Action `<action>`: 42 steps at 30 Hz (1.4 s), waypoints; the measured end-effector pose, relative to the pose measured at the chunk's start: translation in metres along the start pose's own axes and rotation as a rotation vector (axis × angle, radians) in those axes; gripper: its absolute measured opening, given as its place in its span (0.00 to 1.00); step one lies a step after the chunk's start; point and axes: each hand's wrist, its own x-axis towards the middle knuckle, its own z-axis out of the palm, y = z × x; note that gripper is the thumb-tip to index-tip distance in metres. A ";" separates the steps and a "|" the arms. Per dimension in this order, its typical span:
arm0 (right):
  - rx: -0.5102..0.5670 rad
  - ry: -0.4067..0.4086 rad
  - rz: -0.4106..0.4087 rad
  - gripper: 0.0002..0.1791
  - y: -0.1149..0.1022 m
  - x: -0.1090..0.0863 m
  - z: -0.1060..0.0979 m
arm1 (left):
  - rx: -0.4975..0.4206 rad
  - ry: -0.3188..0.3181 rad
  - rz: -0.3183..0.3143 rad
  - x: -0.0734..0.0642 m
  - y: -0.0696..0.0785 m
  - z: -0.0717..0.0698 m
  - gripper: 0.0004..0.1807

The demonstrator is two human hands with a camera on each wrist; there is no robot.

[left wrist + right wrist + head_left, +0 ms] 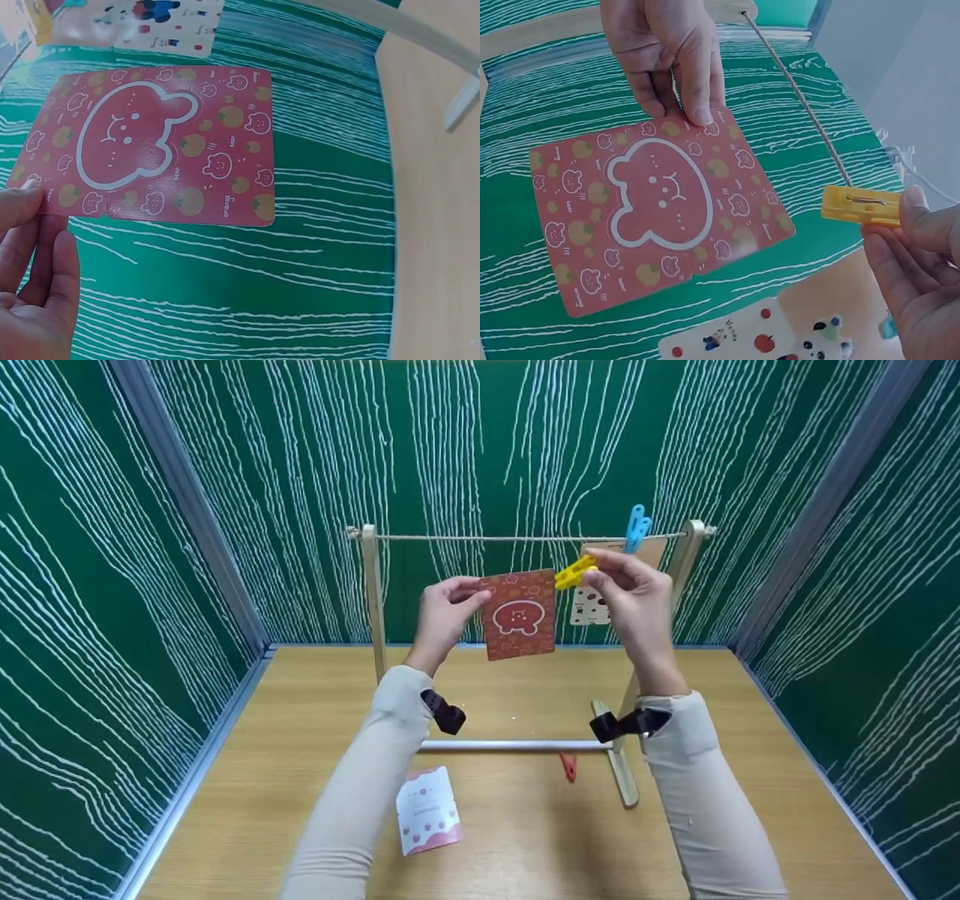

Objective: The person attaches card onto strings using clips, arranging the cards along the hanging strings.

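Note:
My left hand (444, 621) pinches a red card (519, 616) by its upper left edge, between thumb and fingers. The card has a white-outlined bear and small orange fruits. A yellow clothespin (574, 572) is pinched between thumb and fingertips of my right hand (639, 604), close to the card's upper right corner in the head view. In the right wrist view the clothespin (861, 205) is apart from the card (660, 202). Behind them a thin rope (465, 538) runs between two wooden posts. Whether the card touches the rope cannot be told.
A blue clothespin (637, 531) grips a panda-print card (590, 607) on the rope's right part. On the wooden table lie a red clothespin (569, 767) and a pink and white card (429, 811). The rack's right foot (622, 776) stands near my right forearm.

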 end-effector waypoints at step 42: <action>-0.050 0.101 -0.168 0.10 -0.014 0.033 0.024 | -0.019 -0.010 0.063 0.016 0.032 0.017 0.13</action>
